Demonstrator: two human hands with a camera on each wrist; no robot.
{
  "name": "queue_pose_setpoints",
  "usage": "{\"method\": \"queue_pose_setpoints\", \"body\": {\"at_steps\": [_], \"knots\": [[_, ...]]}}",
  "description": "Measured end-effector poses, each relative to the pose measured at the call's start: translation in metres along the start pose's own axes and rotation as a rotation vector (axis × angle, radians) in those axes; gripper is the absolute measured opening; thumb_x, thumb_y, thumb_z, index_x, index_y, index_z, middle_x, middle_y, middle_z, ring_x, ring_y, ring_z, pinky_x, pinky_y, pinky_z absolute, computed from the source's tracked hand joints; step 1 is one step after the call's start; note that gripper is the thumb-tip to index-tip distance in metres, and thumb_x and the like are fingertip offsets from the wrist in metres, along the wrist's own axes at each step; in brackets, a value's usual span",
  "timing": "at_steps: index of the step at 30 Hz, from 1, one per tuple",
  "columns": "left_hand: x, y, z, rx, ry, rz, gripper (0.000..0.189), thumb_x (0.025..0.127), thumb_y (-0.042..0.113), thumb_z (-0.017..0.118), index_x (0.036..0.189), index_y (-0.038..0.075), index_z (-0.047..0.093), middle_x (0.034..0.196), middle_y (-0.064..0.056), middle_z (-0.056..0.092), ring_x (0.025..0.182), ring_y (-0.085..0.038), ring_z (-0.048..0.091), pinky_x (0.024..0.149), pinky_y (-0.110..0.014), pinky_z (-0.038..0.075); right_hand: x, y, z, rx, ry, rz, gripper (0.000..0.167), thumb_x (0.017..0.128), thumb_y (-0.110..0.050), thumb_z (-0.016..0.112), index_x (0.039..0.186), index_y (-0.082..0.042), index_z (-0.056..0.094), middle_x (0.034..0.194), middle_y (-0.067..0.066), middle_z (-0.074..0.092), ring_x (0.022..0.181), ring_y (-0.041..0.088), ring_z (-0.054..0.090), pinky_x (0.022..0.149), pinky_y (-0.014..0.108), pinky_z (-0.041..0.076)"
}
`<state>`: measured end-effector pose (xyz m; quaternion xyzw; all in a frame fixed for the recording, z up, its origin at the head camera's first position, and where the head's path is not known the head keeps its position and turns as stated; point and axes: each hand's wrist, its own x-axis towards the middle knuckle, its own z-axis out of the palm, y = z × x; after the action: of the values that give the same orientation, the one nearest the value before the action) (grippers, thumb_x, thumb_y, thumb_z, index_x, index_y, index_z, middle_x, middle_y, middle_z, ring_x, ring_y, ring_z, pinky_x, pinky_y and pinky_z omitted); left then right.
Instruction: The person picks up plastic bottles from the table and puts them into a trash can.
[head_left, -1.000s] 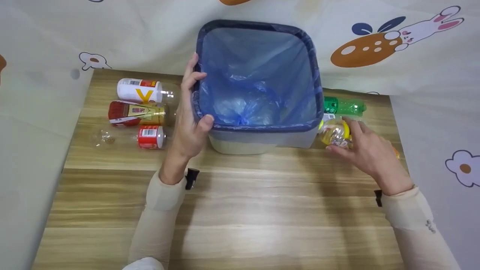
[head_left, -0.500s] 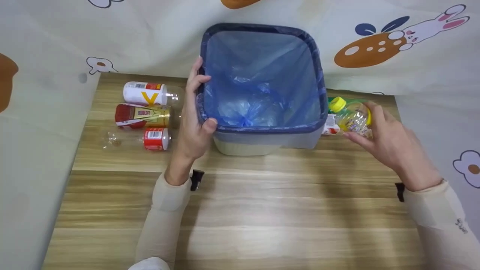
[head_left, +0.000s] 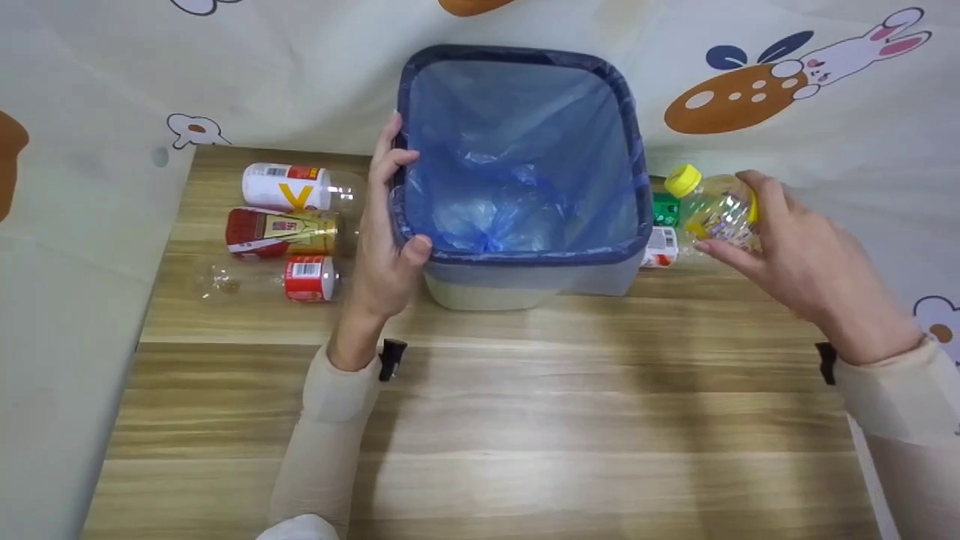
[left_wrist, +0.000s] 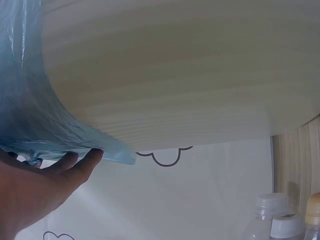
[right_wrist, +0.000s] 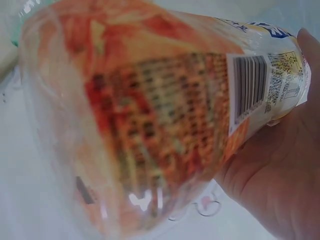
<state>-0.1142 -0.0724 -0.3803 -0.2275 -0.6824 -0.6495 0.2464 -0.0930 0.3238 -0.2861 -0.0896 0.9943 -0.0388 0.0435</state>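
My left hand (head_left: 386, 259) grips the left rim of a trash bin (head_left: 495, 289), with its thumb over the front corner. A blue bag (head_left: 517, 112) lines the bin and folds over its rim. In the left wrist view, my fingers (left_wrist: 82, 165) lie against the bag's folded edge. To the right of the bin, my right hand (head_left: 806, 259) holds a clear plastic bottle (head_left: 724, 206) with a yellow cap, tilted with the cap toward the bin. The right wrist view shows the bottle's orange label (right_wrist: 160, 115) and barcode close up.
Left of the bin lie a white-labelled bottle (head_left: 285, 186), a red-and-gold bottle (head_left: 281, 232) and a clear bottle with a red label (head_left: 307, 279). A green bottle (head_left: 664, 210) and a white-labelled bottle (head_left: 661, 247) lie right of it. Patterned cloth (head_left: 315, 82) hangs behind the wooden table (head_left: 510, 420).
My right hand has moved right and upward in the head view with the yellow-capped bottle, whose cap has swung up. The left hand keeps its grip on the bin.
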Motion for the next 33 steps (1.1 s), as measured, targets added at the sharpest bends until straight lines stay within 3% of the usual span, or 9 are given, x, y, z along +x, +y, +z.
{"method": "queue_pose_setpoints", "body": {"at_steps": [3,7,15,20,27,30,33], "knots": [[0.000,0.000,0.000,0.001,0.001,0.002,0.093,0.086,0.080,0.042,0.133,-0.001,0.039,0.162,-0.015,0.021,0.150,-0.026,0.018,0.121,-0.045,0.012,0.002,-0.005,-0.013,-0.006,-0.018,0.008,0.091,0.094,-0.061,0.053,0.154,-0.004,0.015,0.100,0.026,0.049,0.063,0.033,0.054,0.047,0.041,0.047],[0.000,-0.001,-0.001,-0.002,0.007,0.009,0.093,0.086,0.080,0.043,0.132,0.000,0.040,0.162,-0.017,0.022,0.150,-0.026,0.018,0.121,-0.045,0.011,0.005,-0.011,-0.028,-0.004,-0.025,0.000,0.092,0.096,-0.058,0.052,0.156,-0.005,0.008,0.113,0.033,0.046,0.072,0.040,0.057,0.059,0.054,0.055],[0.001,-0.002,-0.002,-0.026,0.009,0.008,0.095,0.084,0.081,0.045,0.132,-0.001,0.041,0.161,-0.018,0.022,0.150,-0.027,0.018,0.120,-0.045,0.012,0.010,-0.025,-0.048,0.028,-0.020,-0.121,0.087,0.097,-0.034,0.062,0.155,-0.005,0.004,0.136,0.034,0.038,0.094,0.050,0.060,0.079,0.064,0.051],[0.001,-0.002,-0.001,-0.046,-0.007,0.002,0.095,0.083,0.080,0.048,0.133,0.000,0.041,0.162,-0.018,0.020,0.150,-0.027,0.017,0.120,-0.046,0.015,0.012,-0.031,-0.054,0.073,-0.052,-0.053,0.092,0.098,-0.033,0.059,0.158,-0.012,-0.009,0.141,0.036,0.033,0.104,0.053,0.056,0.084,0.064,0.049],[0.000,-0.003,-0.001,-0.041,-0.003,0.004,0.094,0.083,0.081,0.047,0.133,0.002,0.041,0.162,-0.018,0.020,0.150,-0.027,0.017,0.119,-0.046,0.016,0.017,-0.038,-0.065,0.062,-0.097,0.000,0.089,0.100,-0.042,0.052,0.158,-0.014,-0.011,0.129,0.037,0.037,0.091,0.050,0.058,0.078,0.066,0.051],[0.001,-0.003,-0.001,-0.043,0.000,0.004,0.094,0.084,0.081,0.046,0.133,0.001,0.041,0.162,-0.018,0.020,0.150,-0.027,0.017,0.120,-0.046,0.016,0.020,-0.045,-0.072,0.034,-0.081,-0.046,0.085,0.101,-0.042,0.050,0.158,-0.015,-0.007,0.121,0.035,0.041,0.078,0.045,0.061,0.070,0.062,0.054],[0.000,-0.003,-0.001,-0.043,0.002,0.000,0.094,0.084,0.080,0.046,0.133,0.001,0.041,0.162,-0.017,0.020,0.150,-0.027,0.017,0.119,-0.046,0.016,0.025,-0.055,-0.077,0.028,-0.080,-0.083,0.083,0.101,-0.042,0.050,0.158,-0.017,-0.005,0.122,0.035,0.044,0.081,0.045,0.062,0.070,0.062,0.054]]}}
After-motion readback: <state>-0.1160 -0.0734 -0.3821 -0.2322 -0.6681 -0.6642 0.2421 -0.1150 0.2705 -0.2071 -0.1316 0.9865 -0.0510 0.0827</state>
